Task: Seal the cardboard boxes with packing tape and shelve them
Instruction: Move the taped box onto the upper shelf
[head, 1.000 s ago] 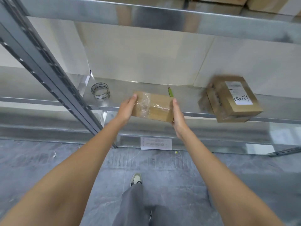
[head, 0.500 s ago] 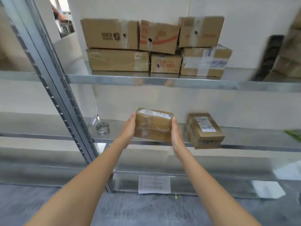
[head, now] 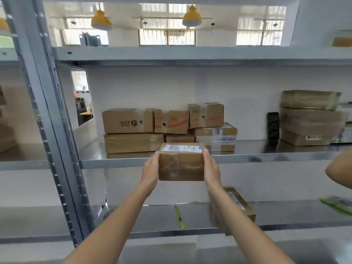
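I carry a small taped cardboard box (head: 181, 164) with a white label on top, at the height of the middle shelf's front edge (head: 114, 162). My left hand (head: 150, 170) presses flat against its left side. My right hand (head: 210, 168) presses flat against its right side, fingers straight. Behind it, several sealed boxes (head: 127, 121) are stacked on that shelf. Another small labelled box (head: 242, 206) lies on the lower shelf, partly hidden by my right forearm.
A grey steel upright (head: 53, 130) stands at the left. A green pen-like tool (head: 180, 218) lies on the lower shelf. More boxes (head: 308, 119) and a dark slab (head: 272, 126) sit at the right. Another person's arm (head: 339, 172) enters at the right edge above a green object (head: 337, 203).
I have lifted the box from the lower shelf level up to the middle shelf's edge. My view has tilted upward, bringing the stacked boxes and the windows into sight.
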Demonstrator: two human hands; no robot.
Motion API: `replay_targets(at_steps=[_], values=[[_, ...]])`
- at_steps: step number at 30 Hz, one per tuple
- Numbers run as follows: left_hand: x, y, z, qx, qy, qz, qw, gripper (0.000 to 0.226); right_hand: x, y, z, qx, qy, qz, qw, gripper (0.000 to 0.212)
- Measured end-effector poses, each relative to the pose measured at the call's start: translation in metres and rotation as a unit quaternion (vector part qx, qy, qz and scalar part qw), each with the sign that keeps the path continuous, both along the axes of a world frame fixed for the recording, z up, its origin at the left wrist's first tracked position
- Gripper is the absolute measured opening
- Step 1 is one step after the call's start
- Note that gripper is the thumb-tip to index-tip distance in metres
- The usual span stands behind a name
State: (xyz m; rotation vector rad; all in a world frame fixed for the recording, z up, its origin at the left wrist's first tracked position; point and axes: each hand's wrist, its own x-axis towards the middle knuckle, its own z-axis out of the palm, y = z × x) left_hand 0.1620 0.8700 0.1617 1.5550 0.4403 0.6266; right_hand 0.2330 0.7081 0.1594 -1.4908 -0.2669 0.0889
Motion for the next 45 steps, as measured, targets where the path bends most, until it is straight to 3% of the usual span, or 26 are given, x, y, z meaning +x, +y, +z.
replay_targets(at_steps=[12, 14, 19, 24, 28, 29, 33, 37, 45], values=[[0.052, 0.016, 0.117, 0.046, -0.105, -0.091, 0.989, 0.040, 0.037, -0.010, 0.118, 0.054, -0.090, -0.045, 0.994, 0.043], [0.067, 0.012, 0.132, 0.078, -0.111, -0.115, 0.984, 0.047, 0.048, -0.019, 0.139, 0.051, -0.101, -0.063, 0.992, 0.037], [0.098, -0.006, 0.180, 0.112, -0.104, -0.143, 0.978, 0.081, 0.084, -0.035, 0.185, 0.031, -0.120, -0.094, 0.988, 0.059], [0.124, -0.025, 0.200, 0.101, -0.113, -0.138, 0.979, 0.061, 0.124, -0.037, 0.207, 0.033, -0.115, -0.083, 0.989, 0.067], [0.159, -0.024, 0.198, 0.062, -0.100, -0.109, 0.987, 0.124, 0.156, -0.031, 0.207, 0.015, -0.111, -0.062, 0.992, 0.062], [0.168, -0.024, 0.200, 0.050, -0.094, -0.101, 0.989, 0.129, 0.165, -0.029, 0.207, 0.014, -0.112, -0.054, 0.992, 0.059], [0.197, -0.029, 0.212, 0.040, -0.090, -0.050, 0.994, 0.083, 0.198, -0.018, 0.211, -0.005, -0.098, -0.035, 0.995, 0.056], [0.235, -0.011, 0.206, 0.027, -0.072, 0.011, 0.997, 0.067, 0.224, -0.006, 0.210, -0.049, -0.088, -0.005, 0.995, 0.074], [0.256, -0.012, 0.205, 0.040, -0.063, 0.052, 0.996, 0.060, 0.249, 0.004, 0.204, -0.046, -0.089, -0.002, 0.995, 0.071]])
